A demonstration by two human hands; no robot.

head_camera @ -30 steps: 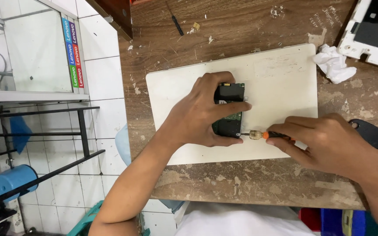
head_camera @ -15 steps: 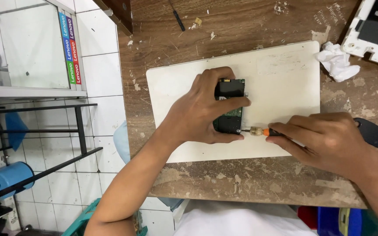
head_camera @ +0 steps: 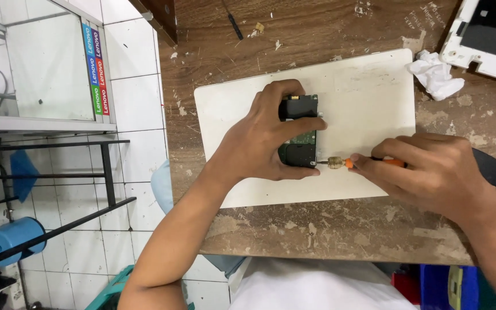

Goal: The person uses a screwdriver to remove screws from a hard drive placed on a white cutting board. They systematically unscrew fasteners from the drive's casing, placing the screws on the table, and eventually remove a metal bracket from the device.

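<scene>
Hard drive, circuit side up, lies on a white board on the worn wooden table. Left hand grips it, fingers curled over its edges. Right hand pinches an orange-handled screwdriver, tip touching the drive's corner. Crumpled tissue sits nearby.

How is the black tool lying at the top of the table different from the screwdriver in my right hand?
The black tool lies loose on the bare wooden table, untouched; the screwdriver is gripped by the right hand, its tip at the edge of the hard drive that the left hand steadies on the white board. The tool looks all black; the screwdriver shows orange and a brass collar. Both are slim and straight.
</scene>
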